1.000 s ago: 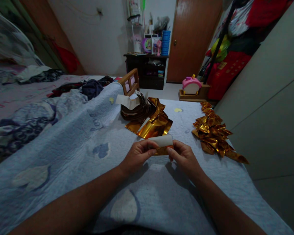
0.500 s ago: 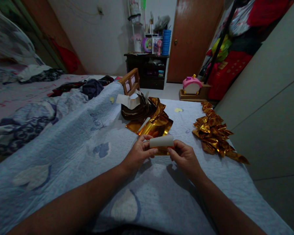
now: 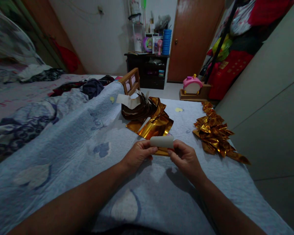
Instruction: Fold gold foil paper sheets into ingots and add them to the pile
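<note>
My left hand (image 3: 139, 154) and right hand (image 3: 186, 157) gripped opposite ends of a curled white-and-gold sheet (image 3: 162, 141) | Sheet: was held between my hands, above the blue quilt (image 3: 166, 199) | Beyond: loose gold foil (image 3: 157, 127) lay beside a dark-edged stack (image 3: 134, 113) | Right: crumpled gold pieces (image 3: 212, 132) lay near the quilt's edge

The room is dim with a cool, bluish cast, darkest toward the lower corners. Soft shadows lie on the quilt (image 3: 83, 182) below the left hand (image 3: 138, 152) and right hand (image 3: 186, 156), suggesting light from above and ahead. Small bright glints streak the gold sheets (image 3: 156, 128) and folded gold pieces (image 3: 213, 133); the curled paper (image 3: 161, 141) shows a pale, matte surface. Wide-angle distortion slants the door (image 3: 193, 42), distant clutter on the black cabinet (image 3: 147, 78) looks soft, and the pale mesh (image 3: 12, 39) at left appears smeared
</note>
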Demonstrator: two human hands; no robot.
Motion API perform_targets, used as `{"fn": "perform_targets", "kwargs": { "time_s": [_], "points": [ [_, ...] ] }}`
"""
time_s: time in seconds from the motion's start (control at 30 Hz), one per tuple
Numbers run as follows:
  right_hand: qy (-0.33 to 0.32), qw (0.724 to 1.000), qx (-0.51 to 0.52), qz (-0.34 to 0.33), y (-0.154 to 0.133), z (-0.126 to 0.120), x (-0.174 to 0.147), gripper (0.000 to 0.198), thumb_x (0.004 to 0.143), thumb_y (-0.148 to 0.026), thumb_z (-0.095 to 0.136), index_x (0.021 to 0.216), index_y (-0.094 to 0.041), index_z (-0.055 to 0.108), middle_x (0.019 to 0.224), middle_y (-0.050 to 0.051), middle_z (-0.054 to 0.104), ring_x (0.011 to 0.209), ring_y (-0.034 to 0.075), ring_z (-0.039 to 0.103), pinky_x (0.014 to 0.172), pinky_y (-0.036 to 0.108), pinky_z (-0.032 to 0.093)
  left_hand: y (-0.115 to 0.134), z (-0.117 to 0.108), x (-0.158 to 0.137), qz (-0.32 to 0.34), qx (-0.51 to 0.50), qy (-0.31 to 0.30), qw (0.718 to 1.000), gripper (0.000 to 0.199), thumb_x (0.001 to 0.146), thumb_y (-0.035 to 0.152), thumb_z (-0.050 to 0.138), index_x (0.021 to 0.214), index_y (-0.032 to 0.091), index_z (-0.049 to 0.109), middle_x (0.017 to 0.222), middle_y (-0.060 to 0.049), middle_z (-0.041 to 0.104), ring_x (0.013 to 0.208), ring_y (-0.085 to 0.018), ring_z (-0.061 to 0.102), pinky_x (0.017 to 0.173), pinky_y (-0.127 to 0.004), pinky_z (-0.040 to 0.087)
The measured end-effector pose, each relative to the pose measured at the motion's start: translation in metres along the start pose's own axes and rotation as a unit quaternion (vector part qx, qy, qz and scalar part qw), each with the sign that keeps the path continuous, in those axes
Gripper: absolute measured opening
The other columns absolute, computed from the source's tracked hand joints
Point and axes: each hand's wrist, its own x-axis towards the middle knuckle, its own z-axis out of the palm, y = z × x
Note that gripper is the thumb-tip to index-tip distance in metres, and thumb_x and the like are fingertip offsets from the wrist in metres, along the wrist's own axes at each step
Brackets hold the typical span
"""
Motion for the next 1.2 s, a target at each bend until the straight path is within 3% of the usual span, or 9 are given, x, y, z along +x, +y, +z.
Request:
{"fn": "perform_targets", "kwargs": {
  "time_s": [0.3, 0.7, 1.0, 1.2],
  "points": [
    [-0.004, 0.999, -0.01, -0.049, -0.0054, -0.0013, -0.0008, 0.013, 0.087, -0.021, 0.061, 0.075, -0.021, 0.058, 0.07, -0.002, 0.05, 0.065, 0.014, 0.048, 0.06, 0.027, 0.039, -0.0086, -0.0052, 0.0037, 0.025, 0.001, -0.026, 0.999, 0.033, 0.076, 0.034, 0.083, 0.103, 0.016, 0.079, 0.085, -0.005, 0.072, 0.065, -0.01, 0.052, 0.058, -0.021, 0.04],
    [-0.009, 1.0, -0.004, -0.021, -0.0094, -0.0032, -0.0027, 0.011, 0.089, -0.026, 0.061, 0.079, -0.021, 0.063, 0.072, 0.0, 0.053, 0.066, 0.016, 0.049, 0.062, 0.03, 0.04, -0.003, -0.0021, 0.0006, 0.022, 0.003, -0.02, 1.0, 0.028, 0.074, 0.038, 0.085, 0.088, 0.015, 0.079, 0.079, -0.005, 0.07, 0.063, -0.011, 0.052, 0.058, -0.023, 0.038],
    [-0.01, 1.0, 0.006, -0.023, -0.0069, -0.0041, -0.0031, 0.011, 0.09, -0.026, 0.06, 0.082, -0.02, 0.065, 0.072, 0.0, 0.052, 0.067, 0.015, 0.049, 0.06, 0.029, 0.04, -0.0037, -0.0024, 0.0005, 0.027, 0.001, -0.027, 0.999, 0.035, 0.075, 0.037, 0.084, 0.103, 0.016, 0.08, 0.086, -0.006, 0.072, 0.066, -0.012, 0.054, 0.058, -0.023, 0.041],
    [-0.005, 1.0, 0.011, -0.013, -0.0053, -0.0053, -0.0029, 0.013, 0.091, -0.027, 0.06, 0.081, -0.02, 0.065, 0.072, 0.0, 0.053, 0.065, 0.015, 0.049, 0.059, 0.028, 0.04, 0.0005, 0.0005, -0.0022, 0.016, 0.0, -0.013, 1.0, 0.036, 0.074, 0.041, 0.085, 0.099, 0.016, 0.081, 0.086, -0.006, 0.072, 0.067, -0.012, 0.055, 0.059, -0.023, 0.043]
  ]
}}
